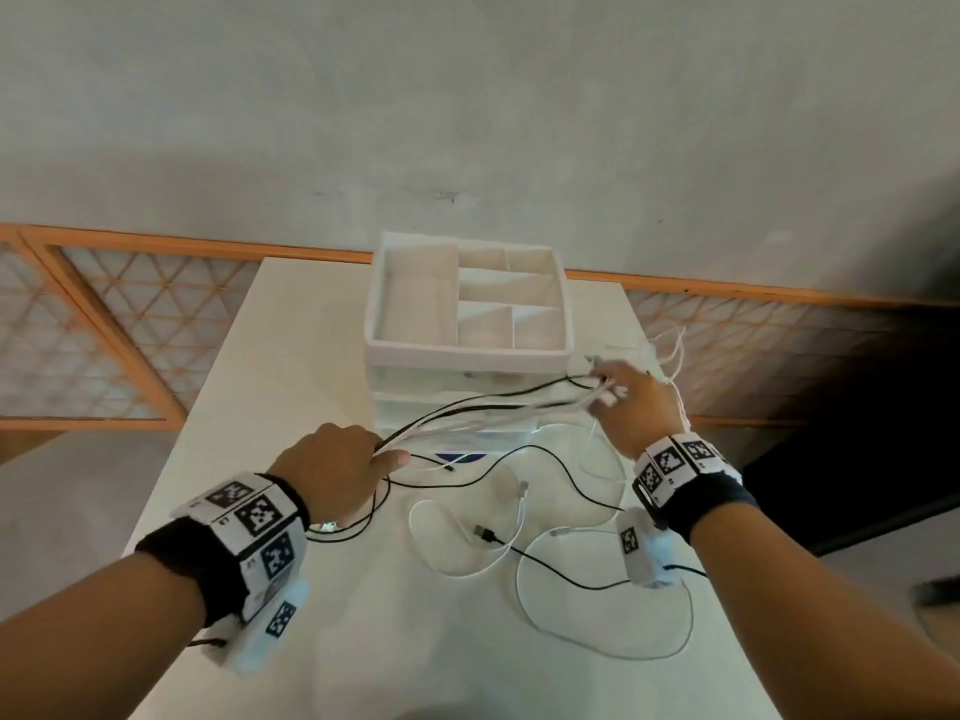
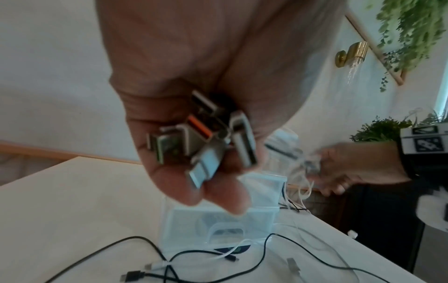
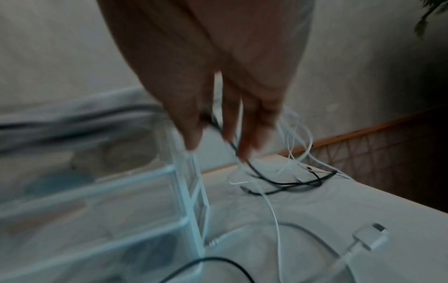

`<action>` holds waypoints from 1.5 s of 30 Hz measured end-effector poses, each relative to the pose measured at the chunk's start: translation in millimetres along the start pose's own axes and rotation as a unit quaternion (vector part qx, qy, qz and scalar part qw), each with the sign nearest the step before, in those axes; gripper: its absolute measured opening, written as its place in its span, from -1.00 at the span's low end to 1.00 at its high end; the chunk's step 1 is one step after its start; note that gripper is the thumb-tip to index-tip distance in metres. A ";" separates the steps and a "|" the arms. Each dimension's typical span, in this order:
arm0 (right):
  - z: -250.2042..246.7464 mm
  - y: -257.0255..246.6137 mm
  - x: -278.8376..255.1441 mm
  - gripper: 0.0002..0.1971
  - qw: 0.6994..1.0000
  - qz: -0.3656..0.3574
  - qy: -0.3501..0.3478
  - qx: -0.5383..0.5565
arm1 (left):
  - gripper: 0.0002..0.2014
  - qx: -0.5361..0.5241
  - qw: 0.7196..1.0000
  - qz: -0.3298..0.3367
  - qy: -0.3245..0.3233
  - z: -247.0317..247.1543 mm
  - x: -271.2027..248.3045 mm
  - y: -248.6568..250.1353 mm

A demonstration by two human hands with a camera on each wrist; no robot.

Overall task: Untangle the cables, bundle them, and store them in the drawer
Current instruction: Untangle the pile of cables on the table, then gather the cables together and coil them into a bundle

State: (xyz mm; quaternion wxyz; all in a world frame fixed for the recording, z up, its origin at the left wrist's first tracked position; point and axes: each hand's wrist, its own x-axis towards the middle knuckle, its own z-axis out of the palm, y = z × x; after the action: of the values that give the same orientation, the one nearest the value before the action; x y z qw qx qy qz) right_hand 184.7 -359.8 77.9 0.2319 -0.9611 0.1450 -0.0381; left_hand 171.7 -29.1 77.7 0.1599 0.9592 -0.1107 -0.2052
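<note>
One table (image 1: 322, 324) carries one white drawer unit (image 1: 467, 356) whose top tray has six compartments. Two hands, left (image 1: 332, 470) and right (image 1: 636, 402), are in view. The left holds about five USB plugs (image 2: 206, 137). Black and white cables (image 1: 483, 407) are too tangled to count.

Table (image 1: 291, 356): white top, the landmark here.
Wall (image 1: 467, 96): plain grey-white, behind the table.
Lattice panel (image 1: 104, 330): orange-framed, with a triangle mesh, low on the wall to either side of the table.
Wall lamp (image 2: 351, 53): brass, high on the wall right of the table.
Hanging plant (image 2: 417, 28): green, trailing, beside the lamp.
Potted plant (image 2: 380, 130): green, beyond the table's right edge.
</note>
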 end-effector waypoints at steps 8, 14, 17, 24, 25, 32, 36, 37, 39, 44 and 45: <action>12.1 -62.8 -52.5 -0.31 0.942 -0.109 -0.298 0.109 | -0.65 -0.101 0.982 0.140 0.074 -0.1 3.9 22.2; 45.4 -30.7 -43.6 -0.86 0.988 0.007 -0.143 0.065 | -0.53 -0.172 0.968 0.182 -0.013 -7.6 -12.6 22.7; 49.8 -18.1 -44.9 -0.75 0.994 -0.010 -0.005 0.108 | -0.47 -0.121 0.988 0.100 -0.017 20.2 -12.4 -0.4; 112.5 2.1 -96.5 -0.68 0.998 0.012 -0.057 0.029 | -0.62 -0.006 0.995 -0.087 0.038 70.9 -4.7 -33.5; 119.0 4.4 -98.5 -0.77 0.995 0.042 -0.093 -0.017 | -0.60 -0.063 0.992 -0.101 0.029 70.9 -5.1 -30.7; 137.8 0.8 -89.4 -0.81 0.969 0.152 -0.192 -0.030 | -0.63 -0.200 0.973 -0.066 0.090 42.8 -7.8 -3.5; 119.8 1.2 -83.1 -0.85 0.979 0.102 -0.174 0.017 | -0.68 -0.342 0.929 -0.112 0.090 30.1 -2.1 -4.8; 111.1 -0.8 -82.8 -0.86 0.981 0.065 -0.180 0.016 | -0.69 -0.378 0.915 -0.117 0.081 27.3 -0.6 -6.0; 90.5 -9.1 -84.0 -0.86 0.982 -0.027 -0.188 0.007 | -0.73 -0.423 0.897 -0.109 0.070 20.8 0.8 -2.2; 47.2 -44.9 -93.7 -0.91 0.972 -0.157 -0.161 0.068 | -0.78 -0.446 0.894 -0.026 0.040 7.2 -0.1 26.8; 41.4 -52.3 -95.0 -0.92 0.969 -0.161 -0.165 0.094 | -0.79 -0.415 0.909 -0.002 0.033 7.6 -0.5 30.2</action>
State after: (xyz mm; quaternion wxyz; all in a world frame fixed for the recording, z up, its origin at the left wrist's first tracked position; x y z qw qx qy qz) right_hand 113.4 -269.1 64.4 0.3328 -0.9387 -0.0561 0.0704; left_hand 163.5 -58.9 81.9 0.5465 0.8128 -0.0085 -0.2016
